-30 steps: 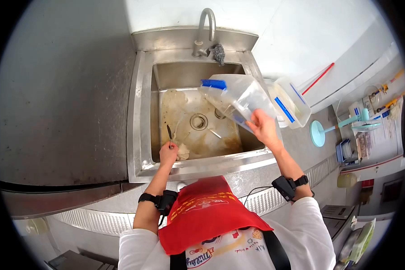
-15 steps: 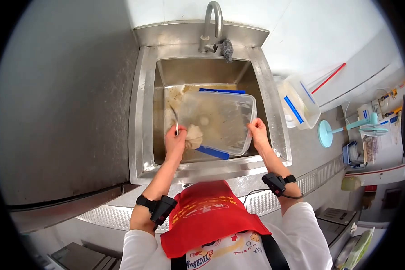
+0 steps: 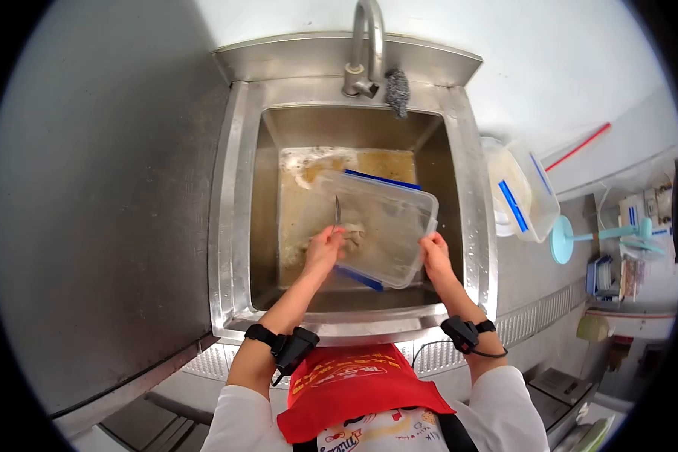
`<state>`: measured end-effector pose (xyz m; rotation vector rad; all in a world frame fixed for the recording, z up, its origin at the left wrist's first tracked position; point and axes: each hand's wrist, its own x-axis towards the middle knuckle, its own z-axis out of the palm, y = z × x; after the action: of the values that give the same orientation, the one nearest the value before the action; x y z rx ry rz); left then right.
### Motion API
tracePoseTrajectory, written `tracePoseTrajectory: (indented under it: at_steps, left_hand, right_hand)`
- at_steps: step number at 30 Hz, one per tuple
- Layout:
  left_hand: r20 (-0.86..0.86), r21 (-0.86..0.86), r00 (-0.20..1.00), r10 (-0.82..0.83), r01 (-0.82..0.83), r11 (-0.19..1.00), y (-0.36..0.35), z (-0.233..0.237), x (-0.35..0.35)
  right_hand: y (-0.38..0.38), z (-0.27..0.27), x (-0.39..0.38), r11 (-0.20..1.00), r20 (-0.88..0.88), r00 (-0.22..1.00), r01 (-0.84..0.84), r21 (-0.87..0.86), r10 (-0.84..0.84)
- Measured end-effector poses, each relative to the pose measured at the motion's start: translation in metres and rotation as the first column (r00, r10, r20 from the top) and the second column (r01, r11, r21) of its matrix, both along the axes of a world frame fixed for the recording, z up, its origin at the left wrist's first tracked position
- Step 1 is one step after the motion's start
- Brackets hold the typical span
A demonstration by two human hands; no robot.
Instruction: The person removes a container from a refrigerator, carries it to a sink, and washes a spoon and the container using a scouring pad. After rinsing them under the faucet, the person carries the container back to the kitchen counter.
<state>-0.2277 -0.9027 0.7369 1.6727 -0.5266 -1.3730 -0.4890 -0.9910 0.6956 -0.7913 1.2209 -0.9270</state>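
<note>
My right hand (image 3: 435, 255) grips the near-right edge of a clear plastic lid (image 3: 395, 218) with blue clip flaps on two sides. The lid is held tilted inside the steel sink (image 3: 230, 218), above murky, sudsy water (image 3: 380, 162). Closed fingers of my left hand (image 3: 325, 252) press a pale, wet cloth (image 3: 354, 235) on the lid's left part. A thin, curved metal utensil (image 3: 337, 209) sticks up from that same hand; its lower end is hidden by the fingers.
A steel faucet (image 3: 365, 53) rises at the back of the sink, with a grey scouring pad (image 3: 397, 92) beside it. To the right stand clear containers with a blue clip (image 3: 513, 205). A dark metal panel (image 3: 105, 211) borders the left side.
My left hand and the cloth have moved right and inward across the lid. The lid appears lower in view, as the whole view has shifted, and the utensil now points straighter up.
</note>
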Motion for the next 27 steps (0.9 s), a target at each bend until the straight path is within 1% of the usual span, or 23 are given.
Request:
tracePoseTrajectory:
  at_steps: [2,5,8,11,15,17,18,21,24,26,27]
  left_hand:
    - [0.217,-0.044,0.976,0.028,-0.019,0.999,-0.003,-0.011,0.024]
    - [0.427,-0.027,0.889,0.164,-0.169,0.985,-0.002,0.002,0.064]
    - [0.65,-0.001,0.759,0.046,-0.06,0.998,0.004,-0.022,0.094]
    - [0.723,0.192,0.68,-0.121,-0.029,0.981,0.018,-0.07,0.103]
    - [0.626,0.363,0.763,-0.162,-0.102,0.926,0.021,-0.083,0.093]
    - [0.543,0.421,0.822,-0.172,-0.089,0.903,0.022,-0.107,0.092]
    - [0.502,0.448,0.847,-0.176,-0.081,0.89,0.022,-0.109,0.093]
    - [0.522,0.568,0.765,-0.378,0.02,0.823,0.025,-0.116,0.092]
    - [0.441,0.622,0.803,-0.4,0.048,0.781,0.033,-0.129,0.088]
    - [0.298,0.711,0.838,-0.457,0.125,0.692,0.037,-0.157,0.094]
    - [0.224,0.748,0.848,-0.48,0.166,0.642,0.033,-0.156,0.092]
  right_hand:
    - [-0.011,-0.011,-0.013,1.0,-0.025,1.0,0.002,0.01,-0.002]
    - [-0.024,-0.015,-0.024,0.999,-0.007,1.0,-0.001,0.038,0.001]
    - [-0.033,-0.004,-0.019,0.998,-0.057,0.998,0.025,0.059,-0.022]
    - [-0.042,0.002,-0.017,0.999,-0.092,0.996,0.008,0.052,-0.003]
    - [-0.046,0.006,-0.019,0.998,-0.139,0.99,-0.028,0.049,0.035]
    - [-0.046,0.008,-0.02,0.998,-0.157,0.986,-0.042,0.05,0.049]
    - [-0.047,0.012,-0.018,0.998,-0.162,0.985,-0.044,0.055,0.053]
    - [-0.051,0.008,-0.018,0.996,-0.188,0.98,-0.047,0.072,0.06]
    - [-0.054,0.004,-0.02,0.995,-0.224,0.972,-0.048,0.085,0.066]
    - [-0.056,0.001,-0.021,0.994,-0.256,0.963,-0.062,0.09,0.083]
    - [-0.057,0.002,-0.022,0.995,-0.245,0.966,-0.059,0.086,0.078]
